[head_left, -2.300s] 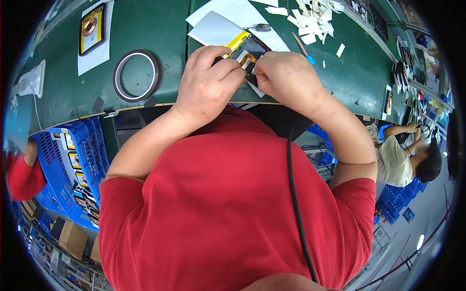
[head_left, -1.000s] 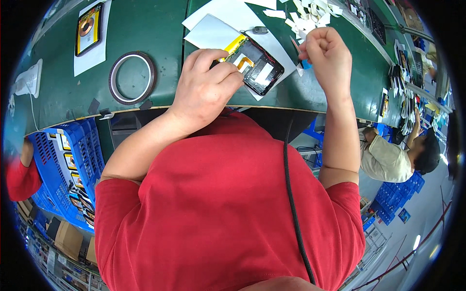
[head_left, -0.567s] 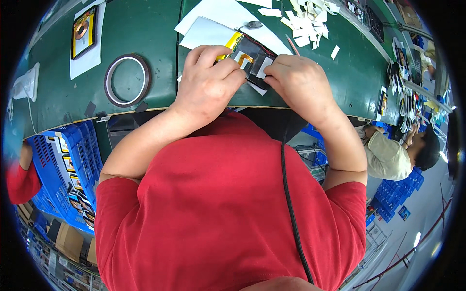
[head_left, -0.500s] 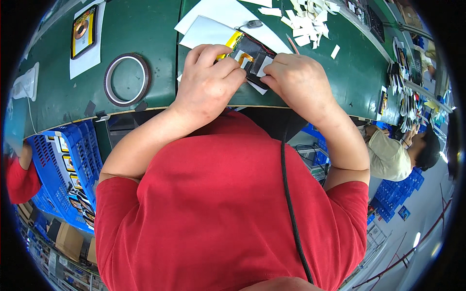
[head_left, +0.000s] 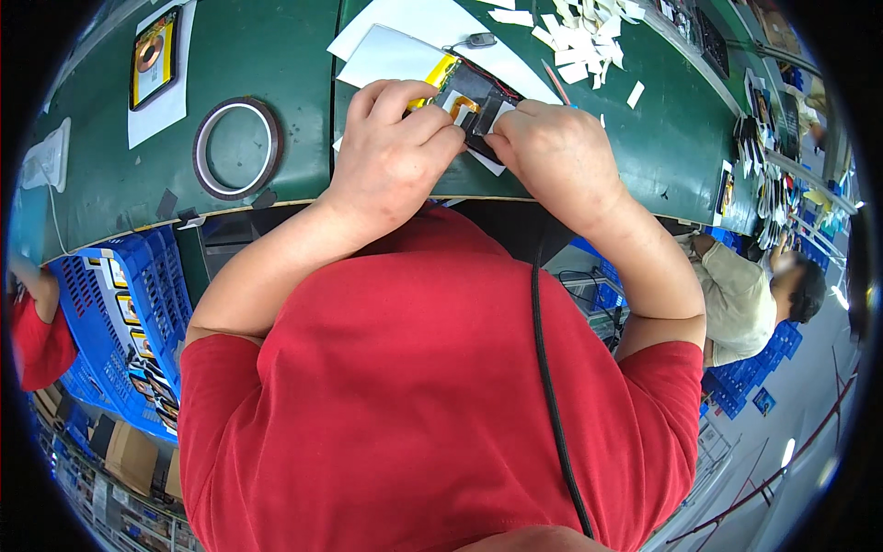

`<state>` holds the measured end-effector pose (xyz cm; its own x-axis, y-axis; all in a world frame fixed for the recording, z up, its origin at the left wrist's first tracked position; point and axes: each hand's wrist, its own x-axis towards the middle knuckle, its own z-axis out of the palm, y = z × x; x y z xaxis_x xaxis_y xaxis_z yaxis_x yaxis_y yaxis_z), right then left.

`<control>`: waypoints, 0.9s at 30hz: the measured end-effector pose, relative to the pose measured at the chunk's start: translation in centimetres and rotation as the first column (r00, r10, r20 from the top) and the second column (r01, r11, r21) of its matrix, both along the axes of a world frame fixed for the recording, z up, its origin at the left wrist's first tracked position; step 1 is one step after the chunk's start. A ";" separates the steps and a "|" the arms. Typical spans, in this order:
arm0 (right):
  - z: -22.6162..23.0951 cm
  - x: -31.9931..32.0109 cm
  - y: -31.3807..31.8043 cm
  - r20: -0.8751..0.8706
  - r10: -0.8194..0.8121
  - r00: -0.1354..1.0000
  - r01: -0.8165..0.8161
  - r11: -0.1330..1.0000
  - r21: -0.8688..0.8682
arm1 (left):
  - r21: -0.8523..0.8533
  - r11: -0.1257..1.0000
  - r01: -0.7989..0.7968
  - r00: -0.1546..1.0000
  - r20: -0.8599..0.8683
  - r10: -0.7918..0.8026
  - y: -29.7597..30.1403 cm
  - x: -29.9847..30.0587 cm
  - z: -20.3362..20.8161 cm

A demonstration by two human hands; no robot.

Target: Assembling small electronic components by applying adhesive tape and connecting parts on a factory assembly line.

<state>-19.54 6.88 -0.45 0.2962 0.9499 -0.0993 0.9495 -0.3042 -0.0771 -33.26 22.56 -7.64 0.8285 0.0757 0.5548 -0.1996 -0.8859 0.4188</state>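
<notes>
Bench [head_left: 276,51] is stretching across the upper view in dark green, while a blue crate [head_left: 171,271] is standing below its edge at left. White paper [head_left: 395,14] is lying partly beneath an opened black device [head_left: 473,83] at the bench's near edge. The left hand [head_left: 386,147] is keeping its grip clamped around the device's left end; the right hand [head_left: 563,156] is bunching its fingertips together on the device's right part, whatever they pinch being hidden. White strips [head_left: 579,46] are heaping beyond, a tape roll [head_left: 200,147] is lying at left, and a small grey module [head_left: 480,40] is resting on the paper.
</notes>
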 end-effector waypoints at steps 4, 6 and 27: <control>-0.6 -0.1 -0.2 -0.028 -0.018 0.999 0.019 0.999 0.029 | 0.004 1.000 -0.008 1.000 0.005 0.008 -0.1 0.0 0.0; -0.5 -0.1 -0.2 -0.054 -0.065 0.996 0.066 0.998 0.018 | 0.002 1.000 -0.007 1.000 0.007 0.007 -0.1 0.0 0.0; -1.6 0.5 -0.1 -0.340 -0.202 0.919 0.272 0.947 0.173 | -0.010 1.000 0.002 1.000 -0.005 -0.002 0.0 -0.2 -0.1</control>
